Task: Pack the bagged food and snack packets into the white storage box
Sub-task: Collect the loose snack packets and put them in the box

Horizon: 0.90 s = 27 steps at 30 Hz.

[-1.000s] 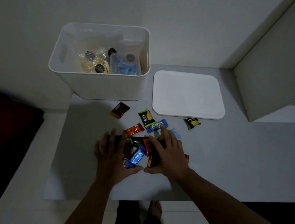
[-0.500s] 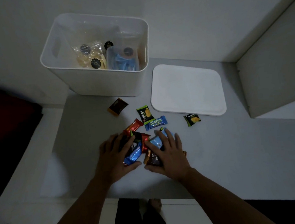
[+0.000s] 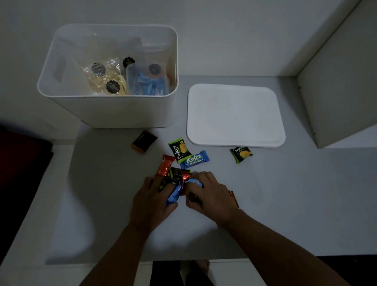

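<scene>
- Snack packets in red, blue and dark foil wrappers [image 3: 177, 180] sit heaped on the grey tabletop [image 3: 299, 190], cupped between the left hand [image 3: 152, 202] and right hand [image 3: 209, 196], fingers curled around the heap.
- Loose blue "Kalpa" packet [image 3: 194, 159] lies just beyond.
- White plastic storage box [image 3: 113, 112] stands behind, bagged food inside, its flat white lid [image 3: 235, 115] beside it.

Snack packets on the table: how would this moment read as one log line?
both hands gathering snack packets | white storage box open, bagged food inside | lid beside box | four packets loose

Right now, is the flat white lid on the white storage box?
No, the flat white lid lies on the table beside the open white storage box.
</scene>
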Available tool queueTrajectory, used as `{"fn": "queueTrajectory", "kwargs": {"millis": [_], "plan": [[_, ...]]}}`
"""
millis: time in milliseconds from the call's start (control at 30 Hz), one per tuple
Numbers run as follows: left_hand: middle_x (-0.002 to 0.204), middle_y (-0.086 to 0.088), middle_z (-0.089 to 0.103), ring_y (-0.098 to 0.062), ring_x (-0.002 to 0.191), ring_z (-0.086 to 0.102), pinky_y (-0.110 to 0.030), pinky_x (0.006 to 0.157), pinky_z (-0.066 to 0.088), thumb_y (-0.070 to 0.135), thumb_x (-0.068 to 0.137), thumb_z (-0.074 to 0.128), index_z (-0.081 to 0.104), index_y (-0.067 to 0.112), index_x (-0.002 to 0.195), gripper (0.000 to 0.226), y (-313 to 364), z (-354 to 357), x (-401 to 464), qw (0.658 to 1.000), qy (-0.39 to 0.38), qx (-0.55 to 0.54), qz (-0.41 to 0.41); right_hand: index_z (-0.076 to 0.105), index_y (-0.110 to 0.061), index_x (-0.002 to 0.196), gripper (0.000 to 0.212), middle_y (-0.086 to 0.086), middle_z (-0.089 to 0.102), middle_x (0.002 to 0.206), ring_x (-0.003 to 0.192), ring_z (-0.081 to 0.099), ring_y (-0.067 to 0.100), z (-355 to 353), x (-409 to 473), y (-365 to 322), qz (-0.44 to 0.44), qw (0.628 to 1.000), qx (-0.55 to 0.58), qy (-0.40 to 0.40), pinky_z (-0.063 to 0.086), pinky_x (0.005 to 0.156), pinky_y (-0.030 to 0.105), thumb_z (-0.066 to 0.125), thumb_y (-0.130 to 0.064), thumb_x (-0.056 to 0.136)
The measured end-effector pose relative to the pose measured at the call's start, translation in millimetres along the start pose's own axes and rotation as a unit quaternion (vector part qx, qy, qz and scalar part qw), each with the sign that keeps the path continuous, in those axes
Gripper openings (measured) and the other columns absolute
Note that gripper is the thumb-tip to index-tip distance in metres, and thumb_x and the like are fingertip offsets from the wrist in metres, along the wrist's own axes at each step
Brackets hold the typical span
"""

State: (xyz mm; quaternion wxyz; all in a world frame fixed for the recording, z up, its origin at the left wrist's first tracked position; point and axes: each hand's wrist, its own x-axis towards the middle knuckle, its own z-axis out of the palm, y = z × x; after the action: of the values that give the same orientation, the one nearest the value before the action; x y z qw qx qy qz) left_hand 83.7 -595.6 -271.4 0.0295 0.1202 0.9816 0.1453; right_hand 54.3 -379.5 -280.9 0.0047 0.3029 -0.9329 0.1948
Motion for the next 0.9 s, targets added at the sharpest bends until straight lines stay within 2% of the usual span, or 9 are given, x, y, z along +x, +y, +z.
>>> {"fn": "queueTrajectory", "kwargs": {"millis": [67, 167, 233, 333, 400, 533, 700, 800, 900], "plan": [[0.134, -0.009, 0.055, -0.028, 0.104, 0.059, -0.03, 0.06, 0.058, 0.034, 0.058, 0.09, 0.067, 0.021, 0.11, 0.058, 2, 1, 2, 1.0, -0.003, -0.01, -0.013, 0.062, -0.021, 0.106, 0.027, 0.007, 0.06, 0.12, 0.104, 0.055, 0.023, -1, 3, 2, 0.004, 1.0, 0.014, -0.011, 0.053, 0.057, 0.031, 0.068, -0.038, 0.085], [0.158, -0.013, 0.035, -0.029, 0.112, 0.057, -0.03, 0.063, 0.059, 0.033, 0.062, 0.087, 0.065, 0.022, 0.116, 0.058, 4, 1, 3, 1.0, -0.002, -0.019, -0.004, 0.061, -0.021, 0.105, 0.025, 0.007, 0.06, 0.118, 0.101, 0.055, 0.023, -3, 3, 5, 0.002, 1.0, 0.027, -0.016, 0.051, 0.056, 0.03, 0.066, -0.036, 0.086], [0.165, -0.011, 0.024, -0.03, 0.114, 0.056, -0.03, 0.063, 0.059, 0.035, 0.065, 0.085, 0.058, 0.023, 0.134, 0.075, 6, -1, 5, 1.0, -0.009, -0.006, 0.004, 0.061, -0.02, 0.106, 0.025, 0.007, 0.059, 0.115, 0.098, 0.055, 0.023, -5, 3, 7, -0.005, 0.999, 0.032, -0.019, 0.046, 0.056, 0.027, 0.066, -0.034, 0.085], [0.166, 0.001, 0.023, -0.032, 0.133, 0.045, -0.031, 0.065, 0.061, 0.04, 0.072, 0.078, 0.034, 0.03, 0.155, 0.094, 7, -4, 12, 0.999, -0.021, 0.026, 0.04, 0.062, -0.021, 0.107, 0.028, 0.005, 0.059, 0.113, 0.096, 0.053, 0.021, -9, 5, 9, 0.001, 0.999, 0.048, -0.025, 0.043, 0.057, 0.025, 0.072, -0.031, 0.083], [0.161, 0.007, 0.033, -0.03, 0.139, 0.04, -0.031, 0.066, 0.061, 0.04, 0.075, 0.074, 0.028, 0.033, 0.157, 0.095, 7, -5, 16, 0.997, -0.034, 0.027, 0.056, 0.062, -0.022, 0.107, 0.03, 0.003, 0.058, 0.114, 0.096, 0.053, 0.019, -11, 2, 10, 0.026, 0.997, 0.062, -0.026, 0.041, 0.058, 0.023, 0.073, -0.031, 0.081], [0.133, 0.006, 0.054, -0.021, 0.126, 0.051, -0.026, 0.067, 0.059, 0.043, 0.073, 0.076, 0.043, 0.028, 0.148, 0.083, 12, -10, 20, 0.997, -0.056, -0.004, 0.054, 0.062, -0.025, 0.11, 0.032, 0.0, 0.058, 0.118, 0.099, 0.054, 0.015, -16, -18, 14, 0.09, 0.992, 0.082, -0.03, 0.041, 0.065, 0.018, 0.072, -0.037, 0.082], [0.112, 0.007, 0.059, -0.018, 0.106, 0.06, -0.025, 0.057, 0.048, 0.038, 0.073, 0.077, 0.06, 0.028, 0.127, 0.058, 24, -11, 24, 0.999, -0.042, -0.007, 0.028, 0.062, -0.025, 0.111, 0.035, -0.002, 0.058, 0.118, 0.1, 0.053, 0.014, -29, -37, 15, 0.137, 0.986, 0.095, -0.021, 0.043, 0.068, 0.019, 0.069, -0.044, 0.083], [0.107, 0.005, 0.061, -0.018, 0.096, 0.062, -0.025, 0.052, 0.047, 0.033, 0.07, 0.083, 0.064, 0.025, 0.117, 0.05, 29, -9, 24, 0.999, -0.03, 0.0, 0.028, 0.061, -0.026, 0.113, 0.038, -0.005, 0.057, 0.118, 0.101, 0.051, 0.013, -36, -40, 16, 0.17, 0.98, 0.102, -0.008, 0.051, 0.071, 0.025, 0.071, -0.047, 0.082], [0.101, 0.004, 0.063, -0.017, 0.087, 0.064, -0.026, 0.049, 0.049, 0.028, 0.069, 0.085, 0.067, 0.024, 0.109, 0.044, 32, -9, 24, 0.999, -0.022, -0.006, 0.031, 0.061, -0.027, 0.116, 0.043, -0.006, 0.056, 0.116, 0.1, 0.05, 0.011, -40, -42, 16, 0.198, 0.973, 0.114, 0.007, 0.051, 0.073, 0.026, 0.071, -0.05, 0.082]]}}
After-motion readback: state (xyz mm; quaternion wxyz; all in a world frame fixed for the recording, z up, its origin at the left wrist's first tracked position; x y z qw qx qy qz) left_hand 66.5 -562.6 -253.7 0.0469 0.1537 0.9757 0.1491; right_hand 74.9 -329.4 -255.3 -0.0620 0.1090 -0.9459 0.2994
